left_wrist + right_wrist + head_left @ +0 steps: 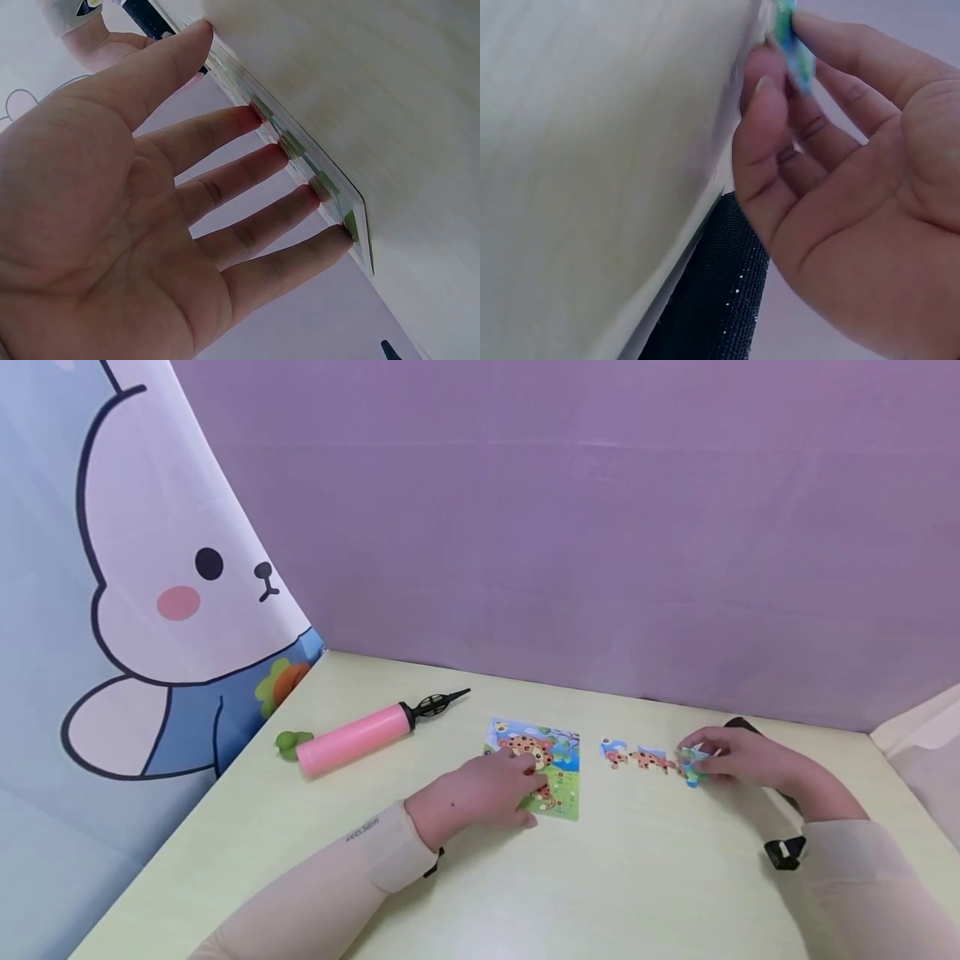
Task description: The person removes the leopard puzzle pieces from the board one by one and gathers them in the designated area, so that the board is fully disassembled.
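Observation:
A jigsaw board with a spotted leopard picture lies flat in the middle of the table. My left hand is over its lower left part, partly hiding the picture. In the left wrist view, its outstretched fingertips press on the board's surface, and the thumb is at its edge. To the right, my right hand pinches a blue-green jigsaw piece between thumb and fingers, just over the table. More loose jigsaw pieces lie in a row between the board and this hand.
A pink hand pump with a black nozzle lies left of the board, a small green object at its end. Behind the right wrist is a black textured object, largely covered in the head view. A purple cloth stands along the back edge.

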`<state>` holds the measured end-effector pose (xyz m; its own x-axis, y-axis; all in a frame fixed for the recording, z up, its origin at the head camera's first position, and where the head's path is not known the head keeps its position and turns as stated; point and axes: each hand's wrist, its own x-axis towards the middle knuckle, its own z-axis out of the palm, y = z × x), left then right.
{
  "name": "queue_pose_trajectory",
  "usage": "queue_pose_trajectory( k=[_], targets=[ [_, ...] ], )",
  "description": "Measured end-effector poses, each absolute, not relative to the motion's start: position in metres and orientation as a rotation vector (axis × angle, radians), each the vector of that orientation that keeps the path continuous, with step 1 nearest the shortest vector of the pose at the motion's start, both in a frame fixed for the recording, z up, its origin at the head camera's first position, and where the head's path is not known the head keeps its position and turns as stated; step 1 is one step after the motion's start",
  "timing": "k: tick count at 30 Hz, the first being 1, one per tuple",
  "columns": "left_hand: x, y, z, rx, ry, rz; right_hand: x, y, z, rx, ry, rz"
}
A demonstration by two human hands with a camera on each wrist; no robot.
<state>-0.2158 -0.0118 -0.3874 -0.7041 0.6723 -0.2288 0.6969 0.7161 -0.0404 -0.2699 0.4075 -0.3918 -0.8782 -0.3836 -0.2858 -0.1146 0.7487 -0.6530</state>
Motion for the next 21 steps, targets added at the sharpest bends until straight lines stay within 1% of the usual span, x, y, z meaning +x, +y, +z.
queue_pose_trajectory(
  k=[10,21],
  targets=[
    [-0.2187,-0.0107,-0.3905,1.085,2.715,-0.18,-0.2747,0.4058,-0.3943,-0.337,2.561,-0.848],
    [-0.218,-0.0112,-0.386,1.084,2.706,-0.176,-0.2758,0.4059,-0.398,-0.379,2.582,-0.86]
  ],
)
